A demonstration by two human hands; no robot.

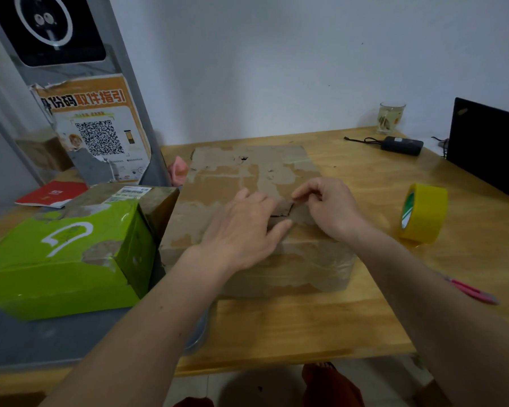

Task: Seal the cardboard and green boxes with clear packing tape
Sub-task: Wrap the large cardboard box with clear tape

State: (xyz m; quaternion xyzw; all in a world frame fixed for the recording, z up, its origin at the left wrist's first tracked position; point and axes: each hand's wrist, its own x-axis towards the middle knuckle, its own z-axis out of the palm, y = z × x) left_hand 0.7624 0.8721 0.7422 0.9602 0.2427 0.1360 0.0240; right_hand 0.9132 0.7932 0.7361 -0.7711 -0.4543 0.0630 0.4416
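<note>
- Left hand (241, 227) lay flat, fingers straight, pressing the top of the worn brown cardboard box (247, 183) on the wooden table (321, 324).
- Right hand (328, 208) pinched a torn flap on that top, fingers curled.
- Glossy green box (62, 259) sat just left, touching.
- Yellowish packing tape roll (425, 214) stood on edge, right.
- Pink-handled scissors (472, 290) lay near the right forearm.

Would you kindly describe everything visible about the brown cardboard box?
The cardboard box is flat, wide and brown, its top scuffed where old tape and labels tore off paper. It lies on the wooden table, beside the green box. The left hand presses flat on its top; the right hand pinches a cut flap there.
</note>
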